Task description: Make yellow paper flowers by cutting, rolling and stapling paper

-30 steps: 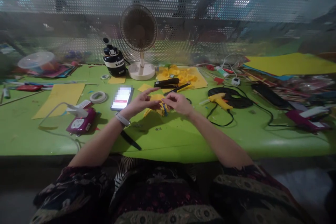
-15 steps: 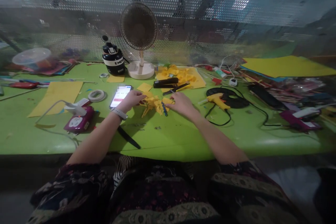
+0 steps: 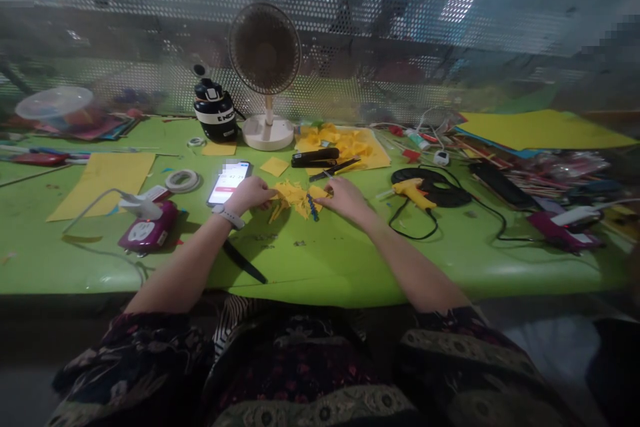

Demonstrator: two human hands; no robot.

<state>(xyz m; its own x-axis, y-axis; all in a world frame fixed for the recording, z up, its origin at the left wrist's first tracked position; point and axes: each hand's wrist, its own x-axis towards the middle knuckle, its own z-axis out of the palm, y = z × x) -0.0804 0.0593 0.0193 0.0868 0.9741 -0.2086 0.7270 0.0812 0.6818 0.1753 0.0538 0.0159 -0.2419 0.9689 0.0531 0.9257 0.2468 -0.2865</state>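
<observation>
Between my hands lies a crumpled yellow paper piece (image 3: 293,195) with folded, ragged parts, low over the green table. A dark blue twisted strip (image 3: 313,207) runs along its right side. My left hand (image 3: 251,193), with a pale band at the wrist, pinches the left edge of the piece, fingers closed. On the other side my right hand (image 3: 346,197) has its thumb and fingers closed on the right edge, beside the blue strip. The fingertips are small and partly hidden. Next to my left hand lies a lit phone (image 3: 227,180).
Behind the hands are a black stapler (image 3: 315,158), scissors (image 3: 334,169) and yellow paper shapes (image 3: 345,140). A fan (image 3: 269,133) and a dark bottle (image 3: 215,113) stand farther back. A yellow glue gun (image 3: 414,193) with its cord lies right; a purple power strip (image 3: 149,227) left.
The left part of the yellow paper piece has dropped lower, baring more of the yellow square behind it. My hands stay almost in place, and the view has shifted slightly.
</observation>
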